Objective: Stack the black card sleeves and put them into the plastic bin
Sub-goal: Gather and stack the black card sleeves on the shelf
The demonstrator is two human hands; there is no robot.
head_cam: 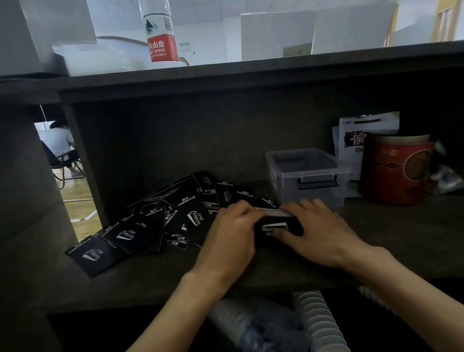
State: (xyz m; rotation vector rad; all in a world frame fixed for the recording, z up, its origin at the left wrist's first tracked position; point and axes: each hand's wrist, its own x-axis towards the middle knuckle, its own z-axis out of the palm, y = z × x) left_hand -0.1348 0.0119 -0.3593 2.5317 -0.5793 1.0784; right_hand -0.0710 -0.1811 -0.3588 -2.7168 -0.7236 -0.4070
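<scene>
Evidently light, thin and slick, the black card sleeves (156, 227) fan across the frame's middle left. Left hand (230, 232) and right hand (314, 227) press a small stack (278, 223) between them, seemingly by its ends, before the plastic bin (308, 177).

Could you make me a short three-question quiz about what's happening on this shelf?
1. True or false: the plastic bin already holds card sleeves.
2. What do the left hand and right hand hold between them?
3. The loose sleeves lie: A) left of the hands, B) inside the bin, C) by the red tin.

Key: 1. False, it looks empty. 2. A small stack of black sleeves. 3. A.
</scene>
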